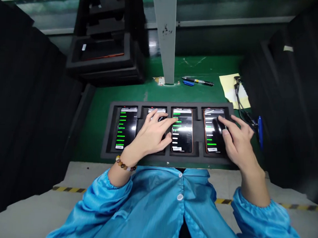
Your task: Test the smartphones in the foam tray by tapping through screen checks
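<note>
Several phones with lit screens lie in the compartments of a black foam tray. My left hand is over the second phone and hides most of it. Its fingers are spread, and the index fingertip is at the upper left of the third phone. At the rightmost phone, my right hand has its index fingertip over the screen, fingers apart and holding nothing. Green bars run down the leftmost phone, which no hand covers.
Stacked black foam trays stand at the back left. A grey post rises behind the tray. Pens, a yellow paper and a black cable lie behind and right. Black covers flank both sides.
</note>
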The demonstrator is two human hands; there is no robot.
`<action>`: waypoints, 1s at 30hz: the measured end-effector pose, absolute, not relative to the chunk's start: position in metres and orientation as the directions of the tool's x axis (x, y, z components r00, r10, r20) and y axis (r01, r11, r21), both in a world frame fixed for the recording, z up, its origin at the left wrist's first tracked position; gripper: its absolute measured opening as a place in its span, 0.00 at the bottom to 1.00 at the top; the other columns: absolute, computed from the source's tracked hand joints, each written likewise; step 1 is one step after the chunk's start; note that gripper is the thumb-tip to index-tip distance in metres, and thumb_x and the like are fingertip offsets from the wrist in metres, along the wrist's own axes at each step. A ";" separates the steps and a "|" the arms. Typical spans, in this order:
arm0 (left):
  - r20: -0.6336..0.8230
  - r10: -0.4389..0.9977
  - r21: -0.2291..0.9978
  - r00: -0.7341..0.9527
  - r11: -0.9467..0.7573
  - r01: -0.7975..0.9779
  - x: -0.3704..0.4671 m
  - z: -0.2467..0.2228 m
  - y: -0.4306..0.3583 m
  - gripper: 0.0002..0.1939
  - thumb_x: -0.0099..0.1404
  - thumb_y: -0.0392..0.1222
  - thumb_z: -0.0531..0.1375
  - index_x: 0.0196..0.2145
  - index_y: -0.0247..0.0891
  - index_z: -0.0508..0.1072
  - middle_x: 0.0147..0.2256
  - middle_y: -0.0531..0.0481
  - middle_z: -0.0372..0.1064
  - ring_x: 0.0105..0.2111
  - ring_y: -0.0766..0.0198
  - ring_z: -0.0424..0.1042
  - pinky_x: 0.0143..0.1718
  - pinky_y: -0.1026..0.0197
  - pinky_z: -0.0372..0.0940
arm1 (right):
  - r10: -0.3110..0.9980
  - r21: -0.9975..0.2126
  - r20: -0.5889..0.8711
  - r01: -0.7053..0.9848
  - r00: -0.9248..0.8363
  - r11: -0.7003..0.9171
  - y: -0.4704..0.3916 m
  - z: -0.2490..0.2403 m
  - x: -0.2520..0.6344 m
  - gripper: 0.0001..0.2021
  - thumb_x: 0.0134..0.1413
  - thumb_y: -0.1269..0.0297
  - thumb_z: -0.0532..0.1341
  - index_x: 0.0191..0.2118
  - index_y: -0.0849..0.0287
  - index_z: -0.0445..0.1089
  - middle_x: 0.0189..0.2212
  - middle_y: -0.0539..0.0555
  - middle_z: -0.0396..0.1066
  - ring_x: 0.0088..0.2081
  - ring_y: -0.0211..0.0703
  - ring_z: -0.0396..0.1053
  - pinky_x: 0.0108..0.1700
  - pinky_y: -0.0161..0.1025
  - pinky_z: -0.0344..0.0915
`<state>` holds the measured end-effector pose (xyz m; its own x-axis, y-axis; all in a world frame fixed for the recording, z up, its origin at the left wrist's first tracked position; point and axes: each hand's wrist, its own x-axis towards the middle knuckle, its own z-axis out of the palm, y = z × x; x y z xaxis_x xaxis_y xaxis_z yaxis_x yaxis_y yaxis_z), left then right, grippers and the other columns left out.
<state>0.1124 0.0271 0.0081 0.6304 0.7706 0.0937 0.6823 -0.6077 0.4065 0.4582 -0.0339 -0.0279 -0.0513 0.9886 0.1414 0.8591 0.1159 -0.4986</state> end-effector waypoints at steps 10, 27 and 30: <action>0.175 0.921 0.415 0.348 -0.390 0.822 0.034 0.015 -0.002 0.21 0.76 0.41 0.56 0.61 0.48 0.78 0.56 0.45 0.79 0.64 0.47 0.72 0.76 0.33 0.48 | 0.978 -0.521 0.175 0.832 -0.115 0.192 -0.036 -0.027 0.466 0.20 0.79 0.58 0.52 0.66 0.47 0.74 0.62 0.58 0.77 0.72 0.60 0.66 0.70 0.65 0.56; 0.223 0.941 0.424 0.254 -0.328 0.844 0.005 0.003 -0.012 0.17 0.78 0.41 0.56 0.58 0.49 0.80 0.53 0.43 0.79 0.61 0.47 0.74 0.75 0.31 0.50 | 0.971 -0.554 0.231 0.811 -0.069 0.189 -0.060 -0.023 0.460 0.20 0.77 0.60 0.54 0.66 0.48 0.75 0.64 0.59 0.77 0.71 0.60 0.68 0.70 0.63 0.60; 0.216 0.939 0.425 0.268 -0.338 0.840 0.006 0.002 -0.012 0.18 0.78 0.41 0.56 0.59 0.49 0.80 0.53 0.44 0.79 0.62 0.47 0.74 0.76 0.31 0.50 | 0.973 -0.558 0.210 0.806 -0.094 0.199 -0.063 -0.022 0.462 0.18 0.77 0.60 0.55 0.62 0.47 0.78 0.60 0.57 0.80 0.69 0.60 0.70 0.71 0.65 0.58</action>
<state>0.0057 -0.0118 0.0018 0.2682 0.9388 0.2160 0.8399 -0.3377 0.4249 0.4616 -0.0635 -0.0222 -0.0945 0.9731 0.2100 0.8059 0.1986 -0.5577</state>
